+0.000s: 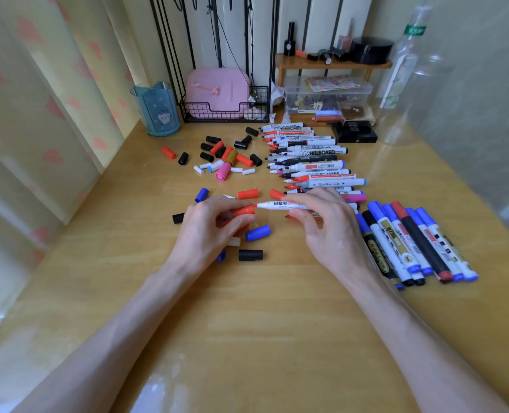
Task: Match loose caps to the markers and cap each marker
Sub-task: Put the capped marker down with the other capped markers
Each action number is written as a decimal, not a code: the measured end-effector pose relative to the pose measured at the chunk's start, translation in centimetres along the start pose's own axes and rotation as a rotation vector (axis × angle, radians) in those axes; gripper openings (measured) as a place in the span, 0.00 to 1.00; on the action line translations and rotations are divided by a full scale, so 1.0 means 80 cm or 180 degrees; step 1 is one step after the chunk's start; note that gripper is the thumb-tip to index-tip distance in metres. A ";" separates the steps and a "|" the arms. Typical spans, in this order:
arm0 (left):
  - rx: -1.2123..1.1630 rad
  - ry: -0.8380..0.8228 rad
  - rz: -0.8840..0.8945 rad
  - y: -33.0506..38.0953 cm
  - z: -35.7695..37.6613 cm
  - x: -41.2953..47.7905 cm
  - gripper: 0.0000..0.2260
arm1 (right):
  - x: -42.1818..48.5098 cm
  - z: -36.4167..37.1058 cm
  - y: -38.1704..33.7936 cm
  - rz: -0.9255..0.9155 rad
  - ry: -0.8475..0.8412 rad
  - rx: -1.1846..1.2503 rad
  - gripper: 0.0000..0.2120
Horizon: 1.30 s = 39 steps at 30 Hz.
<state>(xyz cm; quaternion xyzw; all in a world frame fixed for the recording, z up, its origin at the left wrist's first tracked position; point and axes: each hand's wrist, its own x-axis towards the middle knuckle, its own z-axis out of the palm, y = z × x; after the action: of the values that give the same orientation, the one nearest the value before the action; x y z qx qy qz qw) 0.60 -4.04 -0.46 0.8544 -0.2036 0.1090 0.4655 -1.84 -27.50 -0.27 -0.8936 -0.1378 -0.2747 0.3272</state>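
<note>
Marker (280, 205), white barrel with red print, held level just above the surface (247, 338) near mid-frame, nib pointing to the person's left. Grip of the right hand (324, 225) is closed on the barrel, thumb beneath and fingers over the top, hiding the rear end of the marker. Grip of the left hand (208, 231) is pinched round a red cap (242, 210), its open end facing the nib. Nib sits right at the cap's mouth; cannot tell whether it has gone in. Loose caps lie round the left hand: a blue cap (257, 233) just beside the thumb, a black cap (250, 255) nearer the person, a second red cap (248, 193) just beyond the fingers. Farther back, a scattered pile of caps (226, 153), black, red, white, one pink. To the right of that pile, a row of uncapped markers (309, 156) lying side by side, nibs toward the pile; the near end of the row runs behind the right hand. Well right of the hands, a cluster of capped markers (411, 242), mostly blue caps, one red, one black, lying slantwise and touching one another. At the back edge: a blue cup (157, 110), a wire basket (223, 114) holding a pink box, and a clear bottle (408, 79) at far right.
</note>
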 end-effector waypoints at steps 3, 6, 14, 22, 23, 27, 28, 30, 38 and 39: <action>-0.0159 -0.0010 -0.0164 0.004 0.000 -0.001 0.15 | 0.000 0.000 0.002 0.0006 -0.0005 0.0000 0.13; -0.0174 -0.0030 -0.0240 0.006 0.000 -0.002 0.13 | -0.001 0.002 0.001 -0.0072 -0.0096 0.0052 0.12; 0.0112 -0.0238 -0.0052 0.008 -0.002 -0.004 0.05 | -0.006 0.006 0.002 -0.0171 -0.0336 0.0142 0.10; 0.0045 -0.0094 0.0238 0.011 -0.001 -0.005 0.06 | -0.010 0.008 -0.007 -0.0129 -0.0178 0.0192 0.14; 0.0073 -0.0093 0.0253 0.011 0.000 -0.005 0.06 | -0.010 0.009 -0.007 -0.0158 -0.0140 0.0155 0.14; 0.0134 -0.0060 0.0303 0.014 0.002 -0.003 0.05 | -0.009 0.012 -0.009 -0.0196 0.0022 0.0103 0.15; 0.0124 -0.0048 0.0299 0.014 0.002 -0.003 0.04 | -0.009 0.013 -0.010 -0.0207 0.0045 0.0096 0.15; 0.0081 -0.0057 0.0281 0.013 0.002 -0.003 0.04 | -0.009 0.015 -0.012 -0.0229 0.0089 0.0094 0.16; 0.0099 -0.0138 0.0301 0.010 0.001 0.000 0.04 | -0.014 0.019 -0.019 -0.0113 0.0160 0.0141 0.13; 0.0054 -0.0197 0.0235 0.008 0.000 0.001 0.05 | -0.014 0.017 -0.020 -0.0096 0.0121 0.0140 0.12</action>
<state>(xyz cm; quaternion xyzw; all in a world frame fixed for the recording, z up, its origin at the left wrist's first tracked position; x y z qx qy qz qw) 0.37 -4.36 0.02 0.8532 -0.2484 0.1014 0.4473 -2.88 -25.44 -0.97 -0.8786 -0.1510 -0.2934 0.3451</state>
